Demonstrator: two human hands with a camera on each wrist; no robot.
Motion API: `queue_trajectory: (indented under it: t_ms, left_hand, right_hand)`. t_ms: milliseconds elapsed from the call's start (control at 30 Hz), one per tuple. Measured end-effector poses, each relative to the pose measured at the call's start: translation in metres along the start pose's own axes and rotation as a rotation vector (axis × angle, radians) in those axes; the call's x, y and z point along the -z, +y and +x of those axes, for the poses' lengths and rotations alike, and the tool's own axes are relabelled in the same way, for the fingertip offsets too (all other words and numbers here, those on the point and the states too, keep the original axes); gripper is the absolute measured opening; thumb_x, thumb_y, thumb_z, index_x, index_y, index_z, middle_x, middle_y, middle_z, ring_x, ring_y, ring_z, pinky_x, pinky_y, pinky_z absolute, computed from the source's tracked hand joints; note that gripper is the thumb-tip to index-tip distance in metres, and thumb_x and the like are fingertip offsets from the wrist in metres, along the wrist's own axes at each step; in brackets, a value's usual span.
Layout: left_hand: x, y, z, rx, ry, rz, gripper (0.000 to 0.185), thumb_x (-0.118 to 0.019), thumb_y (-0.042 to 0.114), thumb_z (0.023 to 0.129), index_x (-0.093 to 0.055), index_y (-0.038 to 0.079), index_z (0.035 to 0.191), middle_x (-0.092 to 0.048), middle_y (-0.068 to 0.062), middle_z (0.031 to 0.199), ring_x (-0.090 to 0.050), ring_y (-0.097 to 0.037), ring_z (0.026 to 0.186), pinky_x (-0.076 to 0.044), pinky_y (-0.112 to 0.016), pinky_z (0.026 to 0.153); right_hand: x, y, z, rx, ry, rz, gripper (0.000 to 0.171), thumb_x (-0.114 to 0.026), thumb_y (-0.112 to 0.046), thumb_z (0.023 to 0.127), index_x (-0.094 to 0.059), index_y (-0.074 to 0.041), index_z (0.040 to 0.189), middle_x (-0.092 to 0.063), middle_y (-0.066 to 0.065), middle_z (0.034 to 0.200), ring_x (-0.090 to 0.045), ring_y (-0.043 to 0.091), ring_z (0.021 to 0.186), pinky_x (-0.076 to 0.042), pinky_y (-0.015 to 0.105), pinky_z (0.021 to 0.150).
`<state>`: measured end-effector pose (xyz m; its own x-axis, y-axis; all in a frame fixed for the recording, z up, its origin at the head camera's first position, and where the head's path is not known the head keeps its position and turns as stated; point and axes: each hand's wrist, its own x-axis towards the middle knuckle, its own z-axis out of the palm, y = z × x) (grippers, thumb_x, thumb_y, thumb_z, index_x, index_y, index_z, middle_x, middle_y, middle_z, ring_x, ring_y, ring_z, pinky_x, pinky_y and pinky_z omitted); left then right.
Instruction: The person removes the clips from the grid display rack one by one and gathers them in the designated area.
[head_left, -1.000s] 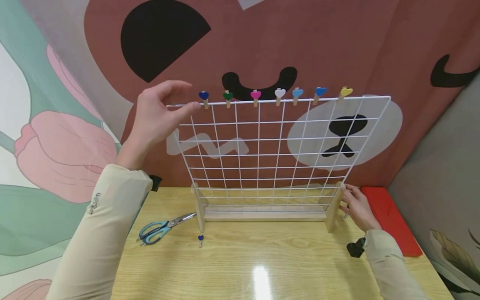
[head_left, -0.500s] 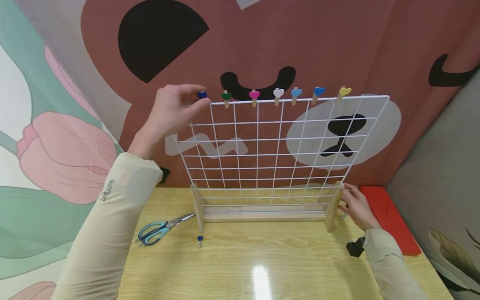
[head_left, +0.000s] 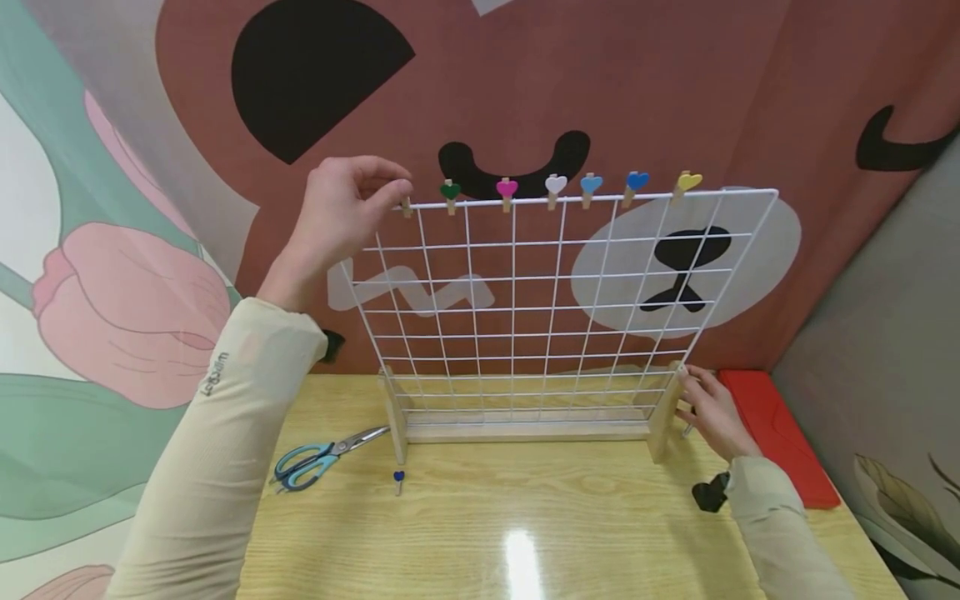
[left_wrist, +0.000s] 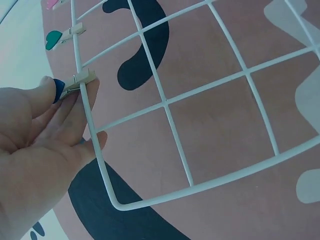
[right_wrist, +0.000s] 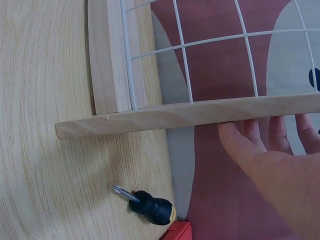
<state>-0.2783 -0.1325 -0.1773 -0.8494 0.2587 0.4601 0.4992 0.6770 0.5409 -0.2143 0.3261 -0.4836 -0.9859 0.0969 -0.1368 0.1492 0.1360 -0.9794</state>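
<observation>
Blue-topped, the clip (left_wrist: 85,77) sits pinched between thumb and fingers of our left hand (head_left: 348,200) (our right hand (head_left: 714,417), fingers extended, touches the stand (head_left: 663,421)); a second ago, that grip gaped.

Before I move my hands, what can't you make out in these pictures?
Blue heart on the held clip: head view, behind the left hand.
Most of the screwdriver: head view, behind the right hand.
Pink heart: left wrist view, partly cut by the top edge.
Red folder: right wrist view, mostly cut by the bottom edge.
</observation>
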Motion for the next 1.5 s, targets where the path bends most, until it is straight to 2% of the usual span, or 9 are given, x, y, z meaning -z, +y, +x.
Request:
queue_trajectory:
  t_ms: [167,333,433,600,733,867,1000,1267,1500]
  left_hand:
    - [0.0005,0.0010,-0.0006,0.016,0.005,-0.010,0.027,-0.059,0.029,0.096,-0.070,0.010,0.113,-0.069,-0.005,0.102,-0.059,-0.014,0.083,-0.042,-0.027,0.065]
    - [-0.0005,0.0005,-0.0006,-0.004,0.022,0.001,0.025,-0.059,0.027,0.096,-0.070,0.010,0.110,-0.070,-0.005,0.101,-0.059,-0.014,0.079,-0.040,-0.027,0.061]
    - [-0.0002,0.0005,-0.0008,-0.007,0.025,0.010,0.024,-0.059,0.026,0.096,-0.070,0.010,0.110,-0.070,-0.005,0.103,-0.061,-0.015,0.083,-0.041,-0.027,0.063]
    - [0.0032,0.0008,-0.0014,0.028,0.013,0.012,0.027,-0.062,0.027,0.094,-0.069,0.011,0.115,-0.070,-0.004,0.107,-0.064,-0.016,0.093,-0.044,-0.025,0.067]
    - [0.0045,0.0010,-0.0008,0.043,0.008,0.021,0.027,-0.064,0.029,0.092,-0.070,0.011,0.111,-0.070,-0.004,0.102,-0.063,-0.014,0.087,-0.044,-0.025,0.063]
    - [0.0036,0.0001,-0.0007,0.022,0.020,0.025,0.025,-0.063,0.028,0.093,-0.071,0.010,0.108,-0.071,-0.006,0.099,-0.060,-0.014,0.080,-0.041,-0.025,0.058]
    - [0.0020,-0.0007,-0.0016,-0.006,0.054,0.026,0.023,-0.062,0.025,0.094,-0.072,0.008,0.106,-0.071,-0.008,0.096,-0.058,-0.016,0.074,-0.039,-0.025,0.055]
    - [0.0009,0.0011,-0.0017,-0.051,0.198,-0.024,0.021,-0.061,0.024,0.095,-0.072,0.007,0.103,-0.072,-0.008,0.088,-0.061,-0.018,0.071,-0.040,-0.022,0.059]
    - [0.0043,0.0023,-0.0088,-0.071,0.231,-0.072,0.023,-0.061,0.028,0.094,-0.070,0.009,0.105,-0.071,-0.003,0.089,-0.065,-0.007,0.079,-0.046,-0.020,0.074]
  right_hand:
    - [-0.0004,0.0004,-0.0001,0.009,-0.001,0.006,0.077,-0.036,-0.049,0.100,-0.010,0.004,0.149,-0.018,0.026,0.146,-0.024,0.046,0.133,-0.048,0.023,0.083]
    - [-0.0010,0.0009,-0.0004,0.014,-0.004,0.011,0.077,-0.037,-0.049,0.100,-0.010,0.004,0.149,-0.019,0.025,0.145,-0.025,0.045,0.133,-0.048,0.022,0.082]
    - [-0.0015,0.0006,-0.0001,0.015,-0.007,0.019,0.077,-0.037,-0.048,0.100,-0.010,0.004,0.149,-0.018,0.026,0.146,-0.024,0.046,0.133,-0.048,0.023,0.083]
    - [-0.0016,-0.0013,-0.0001,0.016,-0.005,0.012,0.076,-0.037,-0.048,0.100,-0.010,0.004,0.150,-0.018,0.026,0.146,-0.024,0.046,0.133,-0.048,0.025,0.085]
    - [-0.0014,-0.0023,-0.0006,0.017,-0.002,0.011,0.076,-0.037,-0.048,0.100,-0.010,0.004,0.150,-0.018,0.026,0.146,-0.023,0.047,0.133,-0.048,0.025,0.085]
    - [-0.0016,-0.0014,-0.0010,0.018,-0.003,0.017,0.076,-0.037,-0.048,0.100,-0.010,0.004,0.149,-0.019,0.026,0.146,-0.024,0.047,0.133,-0.048,0.021,0.082]
    - [-0.0021,-0.0007,-0.0012,0.023,0.000,0.013,0.076,-0.037,-0.047,0.101,-0.010,0.004,0.149,-0.020,0.026,0.145,-0.025,0.047,0.132,-0.048,0.019,0.080]
    - [-0.0021,-0.0021,-0.0018,0.019,-0.008,0.013,0.076,-0.036,-0.048,0.101,-0.009,0.003,0.150,-0.018,0.025,0.146,-0.023,0.047,0.133,-0.048,0.019,0.081]
    - [-0.0005,-0.0012,-0.0025,0.009,-0.014,0.016,0.077,-0.036,-0.048,0.101,-0.007,0.003,0.150,-0.016,0.027,0.148,-0.022,0.047,0.134,-0.048,0.021,0.083]
